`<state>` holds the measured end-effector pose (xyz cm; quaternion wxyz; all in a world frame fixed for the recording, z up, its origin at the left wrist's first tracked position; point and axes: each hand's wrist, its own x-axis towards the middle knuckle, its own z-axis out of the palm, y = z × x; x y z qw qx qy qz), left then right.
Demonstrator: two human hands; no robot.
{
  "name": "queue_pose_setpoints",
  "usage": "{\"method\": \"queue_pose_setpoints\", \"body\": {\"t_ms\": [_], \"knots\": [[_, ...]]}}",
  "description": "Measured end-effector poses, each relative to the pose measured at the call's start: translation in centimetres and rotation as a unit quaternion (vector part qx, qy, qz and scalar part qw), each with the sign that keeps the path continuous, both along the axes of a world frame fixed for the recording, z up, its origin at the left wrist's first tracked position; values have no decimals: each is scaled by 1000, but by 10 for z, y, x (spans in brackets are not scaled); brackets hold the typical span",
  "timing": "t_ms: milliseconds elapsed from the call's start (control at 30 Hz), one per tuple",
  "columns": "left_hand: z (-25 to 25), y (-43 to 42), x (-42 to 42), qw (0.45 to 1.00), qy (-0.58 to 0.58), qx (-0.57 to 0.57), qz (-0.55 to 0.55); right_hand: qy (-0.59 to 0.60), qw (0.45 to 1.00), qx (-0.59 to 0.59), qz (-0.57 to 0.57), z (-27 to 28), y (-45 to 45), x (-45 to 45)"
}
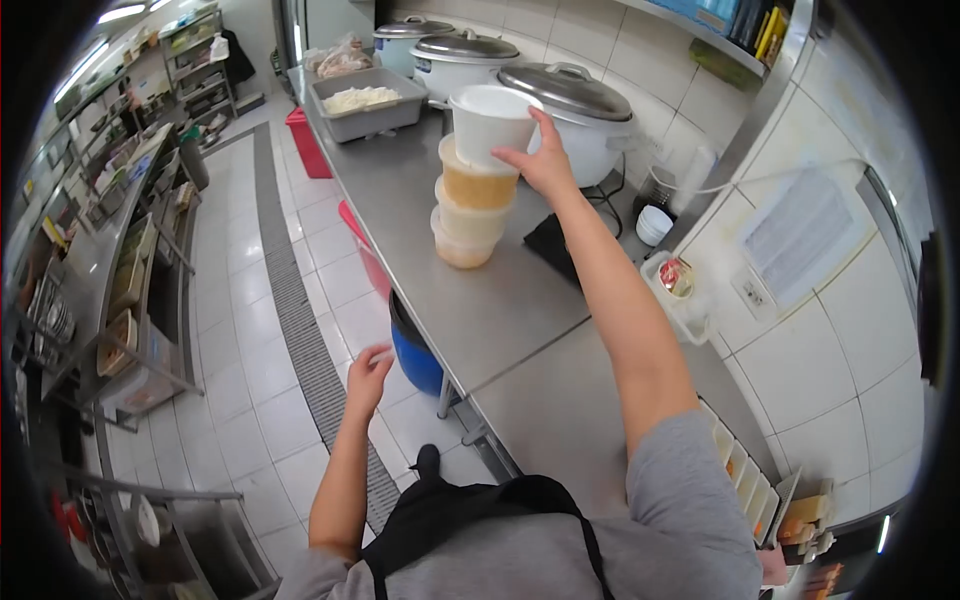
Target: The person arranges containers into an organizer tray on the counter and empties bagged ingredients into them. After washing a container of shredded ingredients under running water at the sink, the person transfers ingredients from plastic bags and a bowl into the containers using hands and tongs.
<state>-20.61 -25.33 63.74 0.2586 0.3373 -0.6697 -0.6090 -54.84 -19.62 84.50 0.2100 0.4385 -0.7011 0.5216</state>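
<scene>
My right hand [545,160] grips a white plastic tub [487,135], thumb on its near side and fingers at the rim. That tub stands at the top of a stack, directly over a tub with yellowish contents [474,188]. Below are a pale tub [470,217] and a bottom tub [465,247], resting on the steel counter [430,290]. My left hand [370,376] hangs over the floor beside the counter, fingers loosely bent and holding nothing.
Large lidded rice cookers [570,105] line the wall behind the stack. A grey bin [372,125] holds white food. A black flat object [552,245] lies right of the stack. Below the counter edge stand a blue barrel [418,362] and a red bin [308,145].
</scene>
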Motion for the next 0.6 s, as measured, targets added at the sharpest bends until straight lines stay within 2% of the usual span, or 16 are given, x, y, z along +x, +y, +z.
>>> {"method": "queue_pose_setpoints", "body": {"t_ms": [33,67,100,133,200,267,333,367,400,467,533,600], "knots": [[25,-22,-34,998,52,1,-30,-11,1000,5,5,1,-17,-10],[35,-47,-71,993,106,-51,-28,-50,999,14,13,5,-26,-14],[52,-75,-103,989,53,-136,-32,-92,995,25,19,13,-26,-12],[69,-100,-135,985,71,-151,-44,-134,990,39,23,22,-22,-12],[118,-136,-186,978,65,-176,-88,-145,989,-7,39,38,-8,-19],[144,-167,-231,985,30,-135,-100,-145,986,-69,47,55,23,-15],[158,-184,-261,985,-2,-33,-172,-163,983,-85,28,67,79,2],[153,-195,-273,977,-20,-7,-211,-206,966,-152,27,71,105,23],[150,-204,-286,967,-37,17,-250,-200,970,-137,-29,62,137,26],[156,-197,-293,953,3,68,-296,-254,945,-150,-142,31,187,42],[151,-206,-302,946,-4,126,-297,-277,920,-134,-242,-25,229,50],[161,-199,-295,934,20,138,-330,-320,878,-93,-344,-93,265,54]]}}
